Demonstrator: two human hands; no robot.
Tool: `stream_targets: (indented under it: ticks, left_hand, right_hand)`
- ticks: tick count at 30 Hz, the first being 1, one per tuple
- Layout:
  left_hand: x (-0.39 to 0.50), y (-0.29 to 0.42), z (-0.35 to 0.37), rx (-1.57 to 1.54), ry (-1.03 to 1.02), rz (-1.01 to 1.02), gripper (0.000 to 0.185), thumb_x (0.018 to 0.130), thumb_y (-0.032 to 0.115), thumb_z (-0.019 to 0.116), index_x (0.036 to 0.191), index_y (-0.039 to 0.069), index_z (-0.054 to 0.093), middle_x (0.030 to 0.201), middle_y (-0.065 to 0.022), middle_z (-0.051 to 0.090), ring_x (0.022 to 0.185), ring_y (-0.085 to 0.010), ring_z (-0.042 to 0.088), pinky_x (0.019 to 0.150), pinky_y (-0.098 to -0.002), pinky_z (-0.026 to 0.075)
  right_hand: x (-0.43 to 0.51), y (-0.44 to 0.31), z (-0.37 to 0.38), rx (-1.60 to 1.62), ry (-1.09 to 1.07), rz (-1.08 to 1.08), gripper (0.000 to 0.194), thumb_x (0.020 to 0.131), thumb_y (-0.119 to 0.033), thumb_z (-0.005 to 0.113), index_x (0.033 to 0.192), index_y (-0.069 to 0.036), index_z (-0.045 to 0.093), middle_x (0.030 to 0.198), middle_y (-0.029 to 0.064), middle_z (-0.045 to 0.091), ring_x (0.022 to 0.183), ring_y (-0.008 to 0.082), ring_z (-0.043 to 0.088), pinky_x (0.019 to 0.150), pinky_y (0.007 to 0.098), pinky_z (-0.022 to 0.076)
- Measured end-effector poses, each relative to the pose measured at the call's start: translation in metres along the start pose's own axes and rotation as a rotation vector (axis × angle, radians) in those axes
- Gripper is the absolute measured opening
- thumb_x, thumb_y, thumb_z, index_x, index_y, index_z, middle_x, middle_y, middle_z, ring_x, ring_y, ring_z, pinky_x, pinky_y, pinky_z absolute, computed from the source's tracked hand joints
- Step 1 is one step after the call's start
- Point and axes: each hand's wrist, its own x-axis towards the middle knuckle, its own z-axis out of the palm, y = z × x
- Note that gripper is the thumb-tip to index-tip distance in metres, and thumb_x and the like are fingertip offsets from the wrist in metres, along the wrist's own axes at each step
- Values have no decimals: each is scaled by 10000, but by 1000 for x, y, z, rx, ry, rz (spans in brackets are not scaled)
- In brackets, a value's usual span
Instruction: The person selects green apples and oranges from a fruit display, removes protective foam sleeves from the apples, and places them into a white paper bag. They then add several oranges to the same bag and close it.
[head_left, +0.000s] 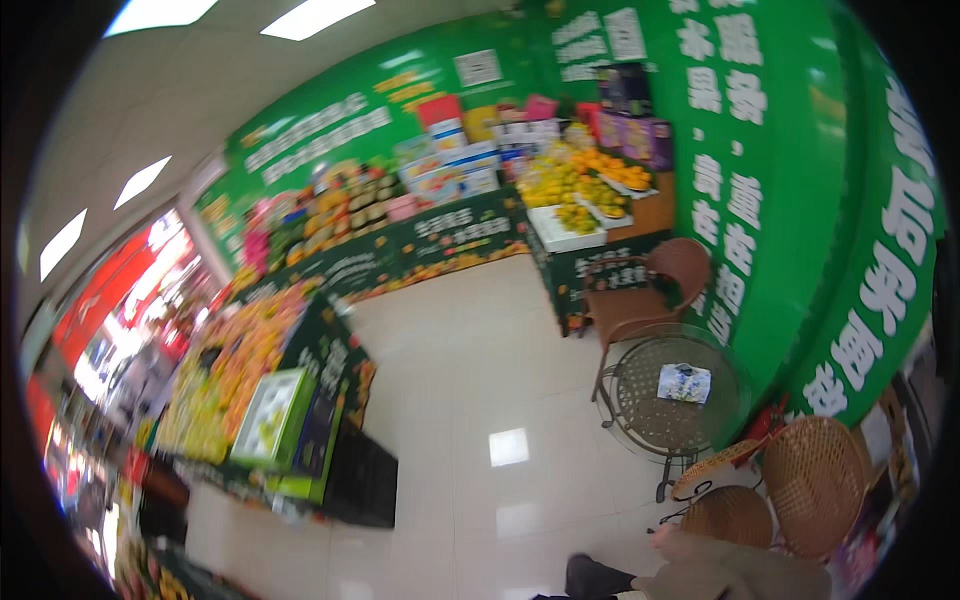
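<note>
My right hand (664, 535) shows at the bottom right, blurred, at the end of a beige sleeve (739, 566). Whether its fingers hold anything cannot be made out. Close by it are the seat (727, 517) and woven back (814, 480) of a wicker chair. My left hand is out of view. Beyond the chair stands a round glass-topped table (645, 405) with a perforated surface under the glass. A blue and white patterned packet (684, 383) lies on it. Below, a dark shoe (589, 574) rests on the tiled floor.
A brown chair (622, 292) stands behind the table. Fruit stands (330, 352) run along the left, with an open green box (270, 416) and a black crate (364, 480) at one end. Cartons (450, 176) and yellow fruit (577, 180) fill the back counter. Green walls (802, 187) bear writing.
</note>
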Motion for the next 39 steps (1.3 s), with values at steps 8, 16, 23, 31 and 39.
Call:
stream_targets:
  ticks: [8,16,23,31,39]
  left_hand:
    - [281,186,43,94,-14,183,357,899,381,595,1135,123,664,1188,-180,640,1101,-317,608,862,-459,520]
    - [495,346,95,109,-58,258,379,898,403,600,1160,134,653,1219,-181,624,1118,-322,597,856,-468,521]
    - [716,445,112,253,-31,298,399,897,422,605,1181,144,644,1245,-181,610,1133,-326,588,851,-475,522]
    - [938,626,206,377,-50,559,423,896,443,611,1205,155,634,1276,-182,594,1149,-331,577,845,-483,524]
    - [1018,849,357,252,-158,478,245,791,264,677,926,94,563,940,-158,583,835,-297,527,679,-457,466]
  right_hand:
    - [64,-70,-94,134,123,436,178,869,-170,574,847,-112,741,825,118,715,773,255,688,697,399,542]
    - [270,-427,-109,262,214,-110,152,843,-166,588,824,-115,730,814,121,713,765,269,687,698,397,543]
    - [358,-650,-188,359,274,-110,95,792,-172,655,806,-126,737,746,73,721,704,222,704,670,373,569]
    - [433,-564,-273,640,271,372,163,840,-174,566,885,-102,706,920,132,683,852,311,654,736,447,530]
    - [500,-553,-348,892,303,875,265,932,-220,471,1079,-75,637,1157,151,606,1045,305,586,855,437,482]
